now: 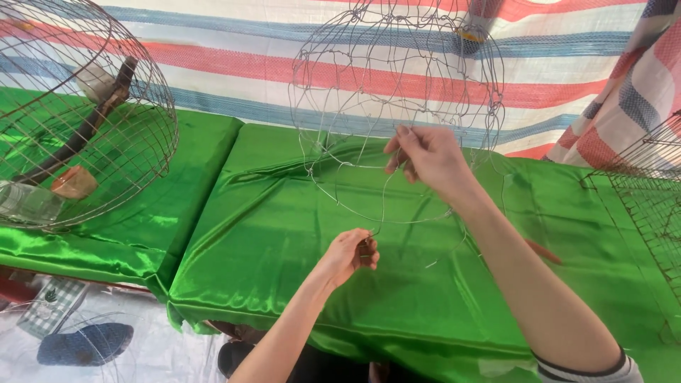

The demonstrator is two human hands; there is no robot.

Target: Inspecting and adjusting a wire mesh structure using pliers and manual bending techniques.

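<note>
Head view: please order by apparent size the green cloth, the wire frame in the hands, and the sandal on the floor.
1. Green cloth
2. Wire frame, though it is nearer to the camera
3. Sandal

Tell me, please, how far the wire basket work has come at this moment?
The upper mesh of the wire basket already looks woven. In hand: the right hand holds the mesh, and the left hand pinches a loose wire below. The lower part, only bare loops over the green cloth, seems left.
</note>
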